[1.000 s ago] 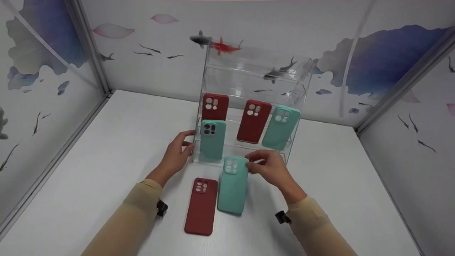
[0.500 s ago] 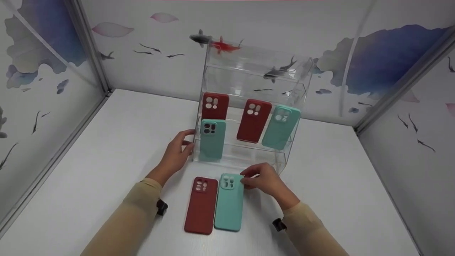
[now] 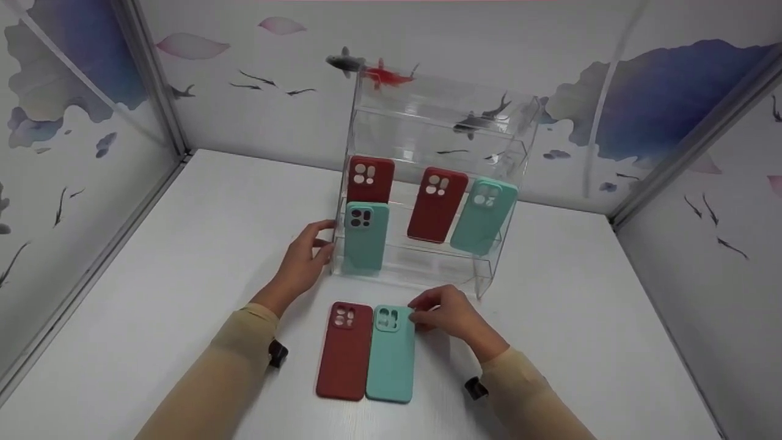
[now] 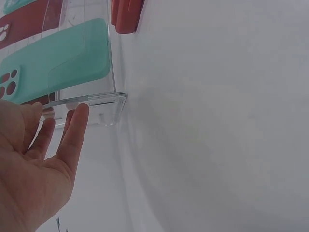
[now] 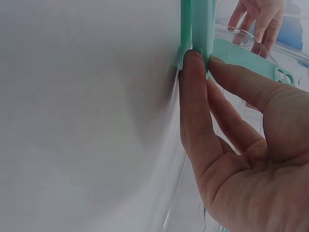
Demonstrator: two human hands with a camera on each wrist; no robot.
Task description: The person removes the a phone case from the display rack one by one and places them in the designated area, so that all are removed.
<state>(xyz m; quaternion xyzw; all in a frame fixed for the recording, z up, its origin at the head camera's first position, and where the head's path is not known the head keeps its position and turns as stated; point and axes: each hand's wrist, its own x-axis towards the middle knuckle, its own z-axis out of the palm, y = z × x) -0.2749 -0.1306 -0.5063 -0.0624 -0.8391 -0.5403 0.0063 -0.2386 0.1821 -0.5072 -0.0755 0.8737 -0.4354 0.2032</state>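
On the white table, a teal phone case (image 3: 391, 360) lies right beside a red phone case (image 3: 345, 357), camera cutouts toward the stand. My right hand (image 3: 449, 315) pinches the teal case's upper right corner; the right wrist view shows thumb and fingertips on either side of its edge. Behind them stands a tiered clear acrylic display stand (image 3: 437, 263). Fairly straight fingers of my left hand (image 3: 302, 260) touch its left side panel, also seen in the left wrist view.
Another teal phone case (image 3: 369, 241) leans on the stand's low left tier, partly covering a red one (image 3: 371, 180) behind it. Farther right, a red case (image 3: 437, 208) and a teal case (image 3: 486, 217) lean on a higher tier. Printed wall panels (image 3: 275, 116) enclose the table.
The teal case in my right hand has come down and toward me from the stand's front, now lying alongside the red case. My left hand has stayed at the stand.
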